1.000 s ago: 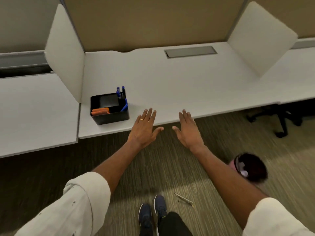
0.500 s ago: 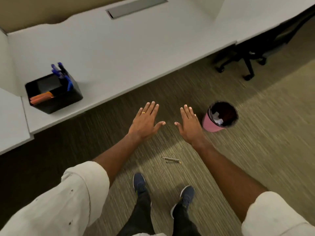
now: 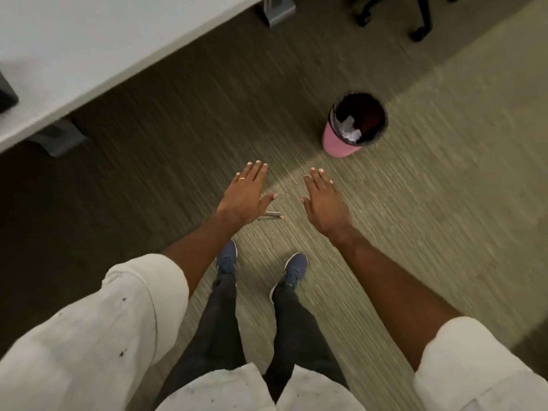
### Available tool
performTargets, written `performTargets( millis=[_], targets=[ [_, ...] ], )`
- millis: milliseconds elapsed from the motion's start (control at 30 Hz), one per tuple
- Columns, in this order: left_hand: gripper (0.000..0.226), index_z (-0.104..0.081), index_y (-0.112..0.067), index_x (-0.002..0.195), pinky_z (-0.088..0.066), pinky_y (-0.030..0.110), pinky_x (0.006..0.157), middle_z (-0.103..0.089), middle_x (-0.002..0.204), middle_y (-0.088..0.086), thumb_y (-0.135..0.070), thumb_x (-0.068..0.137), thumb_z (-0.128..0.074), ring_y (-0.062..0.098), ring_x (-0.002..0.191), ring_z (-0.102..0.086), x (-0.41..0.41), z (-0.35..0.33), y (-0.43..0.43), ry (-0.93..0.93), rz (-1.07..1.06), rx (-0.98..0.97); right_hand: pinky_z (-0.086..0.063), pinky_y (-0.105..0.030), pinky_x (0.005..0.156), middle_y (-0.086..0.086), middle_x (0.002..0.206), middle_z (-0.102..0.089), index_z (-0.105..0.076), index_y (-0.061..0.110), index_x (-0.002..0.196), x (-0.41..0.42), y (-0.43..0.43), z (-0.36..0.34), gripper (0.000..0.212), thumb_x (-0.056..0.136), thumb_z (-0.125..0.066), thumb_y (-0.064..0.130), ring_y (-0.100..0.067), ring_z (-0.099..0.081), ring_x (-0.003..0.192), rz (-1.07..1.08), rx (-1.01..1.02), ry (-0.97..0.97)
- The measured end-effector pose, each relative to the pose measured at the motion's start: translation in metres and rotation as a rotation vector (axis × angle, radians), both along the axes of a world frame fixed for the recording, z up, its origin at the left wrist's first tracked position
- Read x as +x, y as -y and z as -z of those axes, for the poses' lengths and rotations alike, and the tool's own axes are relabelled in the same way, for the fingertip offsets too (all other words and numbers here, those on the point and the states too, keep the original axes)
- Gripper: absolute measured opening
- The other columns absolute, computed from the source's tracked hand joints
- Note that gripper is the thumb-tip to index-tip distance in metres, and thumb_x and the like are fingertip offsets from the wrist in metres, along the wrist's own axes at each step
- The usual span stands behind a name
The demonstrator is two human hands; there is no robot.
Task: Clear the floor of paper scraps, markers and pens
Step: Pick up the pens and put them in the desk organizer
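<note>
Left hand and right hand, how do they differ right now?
The left hand wears a gold ring; the right hand shows none. The left hand overlaps one end of the pen on the carpet; the right hand is clear of it and nearer the pink bin. Both are open, palm down, fingers spread, holding nothing.

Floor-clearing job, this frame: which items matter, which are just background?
Job:
- pen lying on the carpet, partly behind the left hand
- pink bin with a dark liner, paper scraps already inside
- right hand, open and empty like the left

Background:
- white desk
- office chair base
- blue shoes
</note>
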State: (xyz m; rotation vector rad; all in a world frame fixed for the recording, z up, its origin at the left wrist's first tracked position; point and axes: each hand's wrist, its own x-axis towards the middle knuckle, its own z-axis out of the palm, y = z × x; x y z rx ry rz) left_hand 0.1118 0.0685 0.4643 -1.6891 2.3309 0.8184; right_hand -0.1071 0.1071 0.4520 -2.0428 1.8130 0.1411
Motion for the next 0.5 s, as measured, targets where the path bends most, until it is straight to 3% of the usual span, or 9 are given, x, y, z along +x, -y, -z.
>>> performTargets(
  millis=[267,500],
  targets=[
    [0.079,-0.003,-0.014,0.159,-0.019,0.045,0.126,-0.008,0.168,0.006,-0.052,0.100,-0.039,0.024,0.156,-0.004,0.000,0.092,-0.003,0.029,0.130,0.102,-0.022,-0.045,0.125,-0.009,0.166,-0.020,-0.028,0.009,0.155,0.013,-0.023,0.109,0.056,0.103,-0.045,0.024,-0.027,-0.012,0.156,-0.048,0.130,0.050],
    [0.077,-0.006,-0.015,0.159,-0.019,0.048,0.126,-0.009,0.167,0.007,-0.049,0.100,-0.043,0.026,0.156,-0.005,-0.001,0.232,0.001,0.073,0.175,0.207,-0.025,-0.047,0.125,-0.010,0.164,-0.025,-0.028,0.007,0.155,0.024,-0.039,0.248,0.058,0.102,-0.048,0.022,-0.029,-0.017,0.155,-0.076,0.220,0.096]
  ],
)
